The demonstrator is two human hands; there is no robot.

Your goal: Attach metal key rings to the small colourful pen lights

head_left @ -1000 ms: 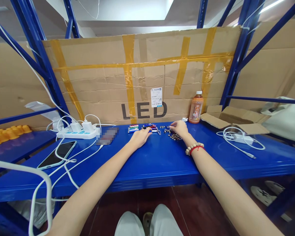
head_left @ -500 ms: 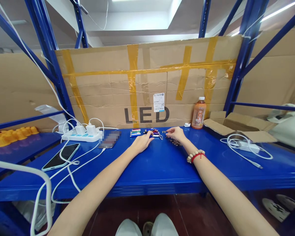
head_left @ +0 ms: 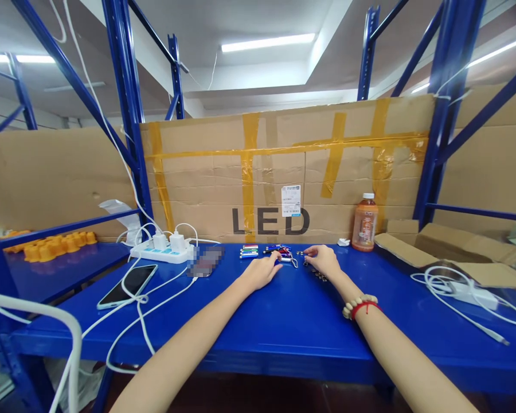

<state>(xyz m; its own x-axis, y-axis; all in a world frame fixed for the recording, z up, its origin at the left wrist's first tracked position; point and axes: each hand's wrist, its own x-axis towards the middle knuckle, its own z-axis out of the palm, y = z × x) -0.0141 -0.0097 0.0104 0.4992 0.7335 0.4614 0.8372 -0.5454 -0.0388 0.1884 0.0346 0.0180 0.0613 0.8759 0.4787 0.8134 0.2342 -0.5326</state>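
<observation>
My left hand (head_left: 262, 271) rests at the near side of a small heap of coloured metal tubes (head_left: 284, 250), its fingers apart and fingertips touching the heap. A silver carabiner-like clip (head_left: 294, 262) sticks out from the heap's right side. To the left, several similar tubes (head_left: 249, 252) in blue, green and red lie stacked side by side. My right hand (head_left: 324, 261) is bent down over small brassy metal pieces (head_left: 320, 276), thumb and fingers pinched together. Whatever lies between those fingertips is too small to make out. More tiny metal bits (head_left: 300, 253) lie just left of them.
An orange drink bottle (head_left: 364, 223) and an open cardboard box (head_left: 445, 252) stand at back right, with a coiled white cable (head_left: 468, 292) in front. Leftward are a power strip (head_left: 161, 251), a phone (head_left: 128, 285) and loose cables. Taped cardboard (head_left: 198, 183) backs the blue table (head_left: 262, 327).
The view has tilted up and turned slightly left, so everything sits lower and further right. Both hands keep nearly the same places over the tubes and metal pieces.
</observation>
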